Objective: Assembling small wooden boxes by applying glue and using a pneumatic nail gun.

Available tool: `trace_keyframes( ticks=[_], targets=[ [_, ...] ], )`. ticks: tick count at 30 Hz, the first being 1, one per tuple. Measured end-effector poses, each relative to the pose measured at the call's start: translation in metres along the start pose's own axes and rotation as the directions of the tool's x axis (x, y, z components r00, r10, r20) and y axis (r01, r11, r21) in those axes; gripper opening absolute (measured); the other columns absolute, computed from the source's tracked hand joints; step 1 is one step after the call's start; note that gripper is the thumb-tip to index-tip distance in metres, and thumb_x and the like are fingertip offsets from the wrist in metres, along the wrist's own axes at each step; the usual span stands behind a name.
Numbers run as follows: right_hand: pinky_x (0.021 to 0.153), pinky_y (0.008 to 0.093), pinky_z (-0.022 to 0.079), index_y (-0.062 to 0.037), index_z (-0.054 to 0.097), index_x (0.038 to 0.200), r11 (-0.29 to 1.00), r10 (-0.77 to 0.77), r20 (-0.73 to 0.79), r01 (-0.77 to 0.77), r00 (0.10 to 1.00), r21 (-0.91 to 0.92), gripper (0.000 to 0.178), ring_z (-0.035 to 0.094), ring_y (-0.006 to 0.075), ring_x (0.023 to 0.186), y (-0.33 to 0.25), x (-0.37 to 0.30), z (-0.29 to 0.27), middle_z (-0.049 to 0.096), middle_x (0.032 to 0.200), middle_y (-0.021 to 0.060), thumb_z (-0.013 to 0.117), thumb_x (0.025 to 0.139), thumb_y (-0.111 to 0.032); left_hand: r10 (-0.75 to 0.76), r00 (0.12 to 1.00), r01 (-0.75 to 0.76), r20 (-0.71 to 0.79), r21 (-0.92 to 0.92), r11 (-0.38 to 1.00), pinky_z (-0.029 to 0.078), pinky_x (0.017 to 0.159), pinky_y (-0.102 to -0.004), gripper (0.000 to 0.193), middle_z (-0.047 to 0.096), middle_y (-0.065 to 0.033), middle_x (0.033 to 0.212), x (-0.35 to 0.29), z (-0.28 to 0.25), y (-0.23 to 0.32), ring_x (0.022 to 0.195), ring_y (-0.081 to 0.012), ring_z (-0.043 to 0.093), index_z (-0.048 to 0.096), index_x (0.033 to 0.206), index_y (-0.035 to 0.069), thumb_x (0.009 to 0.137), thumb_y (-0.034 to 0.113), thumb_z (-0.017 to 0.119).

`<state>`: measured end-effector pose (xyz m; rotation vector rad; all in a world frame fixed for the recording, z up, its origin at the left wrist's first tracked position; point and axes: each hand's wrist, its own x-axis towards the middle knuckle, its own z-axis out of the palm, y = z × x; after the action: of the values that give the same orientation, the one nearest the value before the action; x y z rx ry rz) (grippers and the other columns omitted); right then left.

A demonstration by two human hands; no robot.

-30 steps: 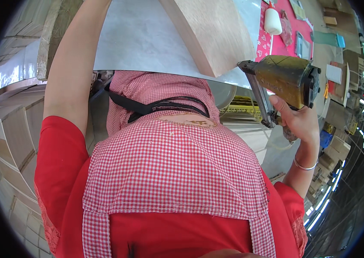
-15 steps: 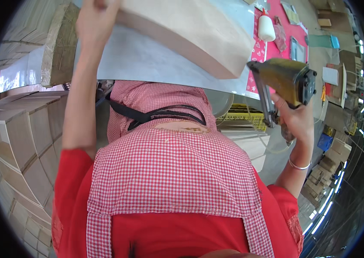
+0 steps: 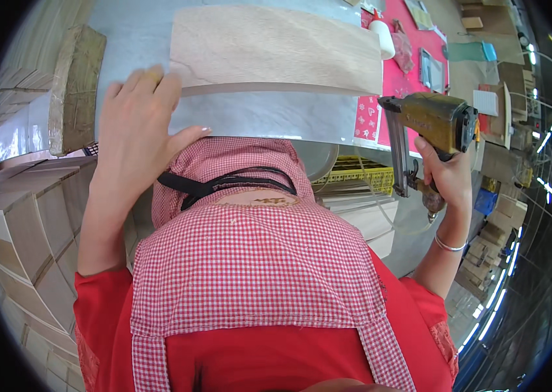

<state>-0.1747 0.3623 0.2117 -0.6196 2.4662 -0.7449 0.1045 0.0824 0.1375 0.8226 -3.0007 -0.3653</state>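
A pale wooden piece, box-like with a broad flat face (image 3: 276,49), lies across the grey tabletop (image 3: 269,114) in front of me. By its left end is my left hand (image 3: 142,121), back upward, with thumb stretched aside and fingers loosely apart. It grips nothing that I can see; whether a fingertip touches the wood I cannot tell. To the right of the table edge, my right hand (image 3: 447,171) is wrapped around the handle of a gold and black air nail gun (image 3: 429,117). The gun's nose points left, near the wood's right front corner but apart from it.
A white glue bottle (image 3: 382,36) with a red cap, a pink cloth (image 3: 402,52) and a pink patterned sheet (image 3: 368,117) are at the table's right. A taped brown bundle (image 3: 77,91) borders the left side. Wooden boxes (image 3: 28,222) are stacked lower left; a yellow crate (image 3: 361,173) sits below.
The wooden piece has turned from a slant to lie straight across the table. My left hand has let go of its far left part and come nearer. The nail gun stays in my right hand.
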Motion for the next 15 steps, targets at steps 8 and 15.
trace_keyframes(
  ticks=[8,15],
  targets=[
    [0.04,0.0248,0.032,-0.0034,0.065,0.092,1.0,-0.019,-0.007,0.019,1.0,0.002,0.021,0.044,0.0056,0.043,-0.005,0.012,0.003,0.05,0.053,-0.0028,0.073,0.092,-0.023,0.32,0.917,-0.304,-0.239,0.1,0.947,0.036,0.109,-0.0488,0.055,0.046,-0.0201,0.143,0.07,0.025,-0.003,0.133,-0.0367,0.042,0.056,0.096,0.006,0.058,0.028,0.088],
    [0.041,0.0249,0.033,-0.0031,0.065,0.094,0.999,0.033,0.019,-0.033,0.999,-0.011,0.022,0.045,0.0058,0.043,-0.003,0.016,0.0,0.051,0.055,-0.0029,0.074,0.091,-0.024,0.255,0.957,-0.252,-0.141,0.037,0.967,0.033,0.113,-0.0499,0.059,0.043,-0.0262,0.145,0.08,0.025,-0.003,0.137,-0.0391,0.039,0.057,0.101,0.005,0.054,0.024,0.088]
  ],
)
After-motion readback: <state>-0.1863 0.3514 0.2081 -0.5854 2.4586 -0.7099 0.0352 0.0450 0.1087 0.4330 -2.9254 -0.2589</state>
